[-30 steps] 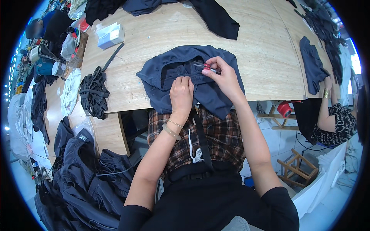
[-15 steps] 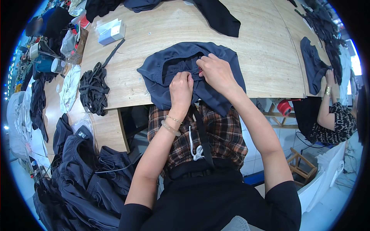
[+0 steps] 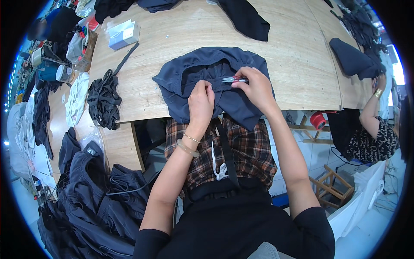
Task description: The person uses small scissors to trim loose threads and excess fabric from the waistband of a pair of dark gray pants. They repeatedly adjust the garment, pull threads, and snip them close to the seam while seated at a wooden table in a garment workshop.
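Lap [image 3: 252,159]: plaid, white cord at front, below table edge.
Left hand [image 3: 201,100]: fingers bunched tight, pinching near edge of garment opening; about same spot as half a second ago.
Right hand [image 3: 255,86]: thumb and fingers closed round snips; half a second ago nearer left hand and covering them, now pulled back right.
Snips [image 3: 228,80]: red and silver, blades now in view, tips pointing left at left hand; blade gap too small to tell.
Garment [image 3: 224,97]: dark blue, on near edge of table [image 3: 297,64], part hanging over lap, opening up.
Straps [image 3: 103,101]: black heap, left of garment.
Box [image 3: 124,35]: white and blue, beyond straps.
Co-worker's hand [image 3: 379,82]: far right, at navy cloth [image 3: 351,58]; both shifted farther up since earlier.
Black cloth [image 3: 248,19]: far side.
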